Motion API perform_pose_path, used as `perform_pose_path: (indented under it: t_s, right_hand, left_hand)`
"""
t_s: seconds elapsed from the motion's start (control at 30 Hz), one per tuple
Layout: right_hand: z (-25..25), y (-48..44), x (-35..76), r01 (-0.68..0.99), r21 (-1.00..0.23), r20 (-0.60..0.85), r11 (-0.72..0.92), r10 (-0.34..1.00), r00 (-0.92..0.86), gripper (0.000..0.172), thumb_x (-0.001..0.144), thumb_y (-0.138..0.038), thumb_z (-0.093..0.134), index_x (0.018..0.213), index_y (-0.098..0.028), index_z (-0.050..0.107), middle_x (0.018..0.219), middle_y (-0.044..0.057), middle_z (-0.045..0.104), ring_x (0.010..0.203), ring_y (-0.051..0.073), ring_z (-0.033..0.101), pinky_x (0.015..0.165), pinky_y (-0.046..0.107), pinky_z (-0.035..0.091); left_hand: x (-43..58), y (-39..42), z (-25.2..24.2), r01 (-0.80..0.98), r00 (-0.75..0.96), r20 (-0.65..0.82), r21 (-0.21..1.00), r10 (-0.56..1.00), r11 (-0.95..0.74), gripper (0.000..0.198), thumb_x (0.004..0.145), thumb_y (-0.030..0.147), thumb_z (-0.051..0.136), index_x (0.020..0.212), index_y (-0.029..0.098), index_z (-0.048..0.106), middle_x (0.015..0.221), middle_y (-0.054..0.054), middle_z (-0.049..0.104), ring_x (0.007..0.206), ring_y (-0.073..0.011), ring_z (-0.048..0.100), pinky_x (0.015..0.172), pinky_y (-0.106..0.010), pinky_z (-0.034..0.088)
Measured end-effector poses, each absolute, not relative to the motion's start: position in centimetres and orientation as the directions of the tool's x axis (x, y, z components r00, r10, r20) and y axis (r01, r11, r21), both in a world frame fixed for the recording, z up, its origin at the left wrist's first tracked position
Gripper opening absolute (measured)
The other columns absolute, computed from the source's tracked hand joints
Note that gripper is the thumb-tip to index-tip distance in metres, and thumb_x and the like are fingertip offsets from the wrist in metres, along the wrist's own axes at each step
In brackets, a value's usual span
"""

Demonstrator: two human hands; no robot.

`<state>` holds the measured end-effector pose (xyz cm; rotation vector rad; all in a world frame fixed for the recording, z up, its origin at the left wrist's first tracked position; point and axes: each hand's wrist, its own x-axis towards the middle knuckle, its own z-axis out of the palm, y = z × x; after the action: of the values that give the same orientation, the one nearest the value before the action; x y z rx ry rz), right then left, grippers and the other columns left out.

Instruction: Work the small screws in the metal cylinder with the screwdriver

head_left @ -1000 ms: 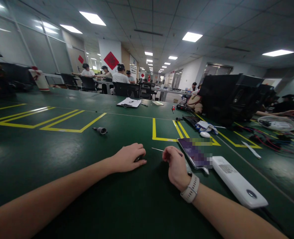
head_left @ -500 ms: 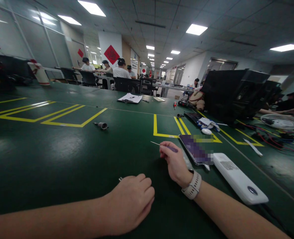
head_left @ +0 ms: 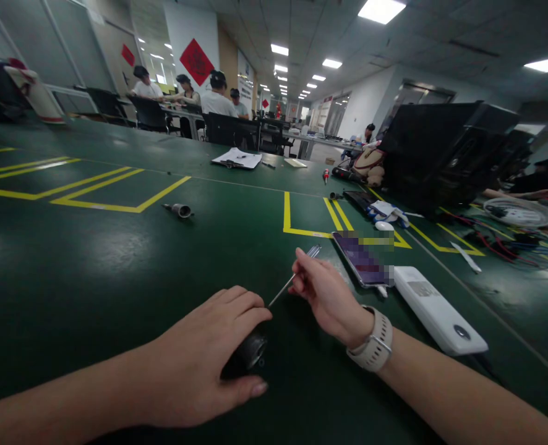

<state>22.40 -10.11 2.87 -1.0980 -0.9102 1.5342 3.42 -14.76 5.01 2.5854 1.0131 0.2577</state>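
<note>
My left hand (head_left: 204,361) is curled over a small dark cylindrical part (head_left: 246,355) on the green table (head_left: 116,272), gripping it between fingers and thumb. My right hand (head_left: 327,296) pinches a thin precision screwdriver (head_left: 295,277); its metal shaft points down towards the dark part and its handle sticks up past my fingers. A light watch band sits on my right wrist.
A phone (head_left: 362,259) and a white power bank (head_left: 438,309) lie right of my right hand. A small metal cylinder (head_left: 180,210) lies further out on the left, a clipboard with papers (head_left: 237,159) beyond. Cables (head_left: 510,247) and black cases (head_left: 441,154) fill the right. People sit at far tables.
My left hand pulled the dark part back towards me and now grips it in plain sight. My right hand turned the screwdriver, so its tip points down at the part.
</note>
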Motion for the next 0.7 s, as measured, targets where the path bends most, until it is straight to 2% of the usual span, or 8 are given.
perform_pose_path:
  t_s: [0.17, 0.37, 0.43, 0.53, 0.6, 0.7]
  right_hand:
    - [2.1, -10.8, 22.2, -0.302, -0.938, -0.137, -0.173, 0.981, -0.138, 0.036, 0.077, -0.048, 0.055, 0.07, -0.013, 0.059, 0.055, 0.001, 0.059, 0.053, 0.01, 0.054, 0.052, 0.022, 0.039]
    - [1.4, -11.0, 23.0, -0.179, -0.975, -0.091, -0.13, 0.973, -0.213, 0.03, 0.078, -0.04, 0.058, 0.062, -0.014, 0.057, 0.05, -0.001, 0.057, 0.047, 0.008, 0.052, 0.047, 0.019, 0.038]
    - [1.2, -11.1, 23.2, -0.109, -0.991, -0.046, -0.077, 0.964, -0.263, 0.03, 0.078, -0.041, 0.057, 0.063, -0.015, 0.057, 0.049, -0.002, 0.057, 0.048, 0.009, 0.053, 0.047, 0.019, 0.039]
    - [1.0, -11.3, 23.3, -0.034, -0.999, 0.011, -0.001, 0.943, -0.331, 0.028, 0.08, -0.041, 0.055, 0.067, -0.016, 0.056, 0.052, -0.002, 0.057, 0.051, 0.009, 0.054, 0.05, 0.021, 0.043]
    - [1.0, -11.5, 23.3, 0.01, -1.0, 0.022, 0.028, 0.934, -0.356, 0.028, 0.082, -0.04, 0.053, 0.069, -0.016, 0.056, 0.054, -0.002, 0.057, 0.052, 0.009, 0.054, 0.051, 0.021, 0.044]
    - [1.1, -11.7, 23.2, 0.094, -0.993, 0.033, 0.072, 0.931, -0.364, 0.027, 0.083, -0.04, 0.051, 0.071, -0.016, 0.055, 0.055, -0.002, 0.056, 0.051, 0.009, 0.055, 0.05, 0.021, 0.044]
  left_hand:
    - [2.2, -13.8, 4.8, 0.585, 0.761, -0.014, 0.446, 0.649, -0.677, 0.032, 0.073, 0.025, 0.06, 0.105, 0.025, 0.057, 0.113, -0.003, 0.054, 0.103, -0.0207, 0.049, 0.089, -0.033, 0.041]
    - [0.6, -12.1, 4.9, 0.599, 0.724, -0.036, 0.53, 0.689, -0.601, 0.02, 0.075, 0.023, 0.058, 0.094, 0.027, 0.063, 0.109, -0.001, 0.056, 0.095, -0.0188, 0.054, 0.081, -0.028, 0.044]
    - [0.1, -11.5, 5.0, 0.624, 0.649, -0.03, 0.592, 0.76, -0.509, 0.023, 0.074, 0.027, 0.058, 0.097, 0.026, 0.062, 0.104, -0.002, 0.058, 0.089, -0.0188, 0.056, 0.076, -0.027, 0.047]
    - [-0.3, -11.0, 5.1, 0.56, 0.481, 0.006, 0.767, 0.877, -0.313, 0.029, 0.07, 0.031, 0.062, 0.098, 0.025, 0.061, 0.096, -0.001, 0.063, 0.084, -0.0192, 0.059, 0.07, -0.026, 0.049]
    - [-0.2, -10.8, 5.1, 0.468, 0.385, -0.039, 0.87, 0.922, -0.158, 0.035, 0.067, 0.031, 0.064, 0.101, 0.025, 0.06, 0.093, -0.001, 0.066, 0.079, -0.0193, 0.062, 0.064, -0.026, 0.051]
    - [0.3, -10.9, 4.9, 0.353, 0.326, -0.132, 0.936, 0.936, 0.009, 0.039, 0.065, 0.029, 0.066, 0.103, 0.024, 0.061, 0.09, -0.002, 0.069, 0.073, -0.0209, 0.066, 0.056, -0.026, 0.053]
